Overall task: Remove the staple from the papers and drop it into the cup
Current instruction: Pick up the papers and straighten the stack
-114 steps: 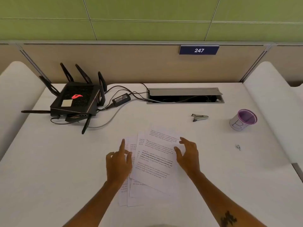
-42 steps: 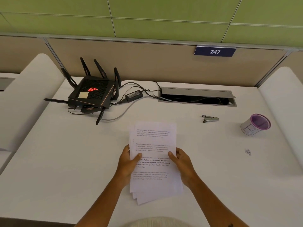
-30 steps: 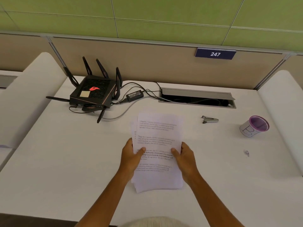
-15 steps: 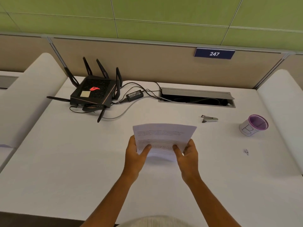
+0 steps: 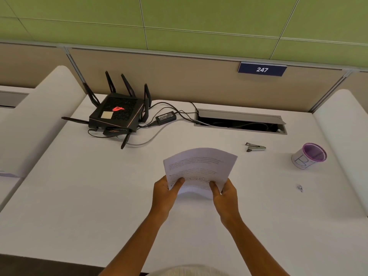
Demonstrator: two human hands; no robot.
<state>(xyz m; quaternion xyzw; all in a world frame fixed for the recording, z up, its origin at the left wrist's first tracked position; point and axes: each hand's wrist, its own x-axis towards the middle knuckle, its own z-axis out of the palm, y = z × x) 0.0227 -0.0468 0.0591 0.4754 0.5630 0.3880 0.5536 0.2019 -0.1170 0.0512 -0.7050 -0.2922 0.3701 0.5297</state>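
White desk (image 5: pixel 79 196) fills the view, partition behind it. Black router (image 5: pixel 117 114) with antennas sits at the far left, its cables running to an open cable hatch (image 5: pixel 241 122) in the desktop. Papers (image 5: pixel 199 168): a squared sheaf held upright over the desk centre, lower edge at or just off the surface, top edge bowed away from the person. Left hand (image 5: pixel 164 194) and right hand (image 5: pixel 226 196) each grip a lower side of the sheaf, thumbs on the printed face, fingers curled behind. Cup (image 5: pixel 308 155), purple-rimmed, stands far right, well apart from the sheaf. Staple remover (image 5: pixel 255 147) lies between papers and cup, untouched. Small metal speck (image 5: pixel 300 188) on the desk near the cup, possibly a loose staple; too small to tell. No staple can be made out in the sheaf itself. Judgement: step in hand is squaring the pages, so extraction has either not begun or is finished. If the staple is still in, next move calls for laying the sheaf flat, freeing the right hand and fetching the remover.
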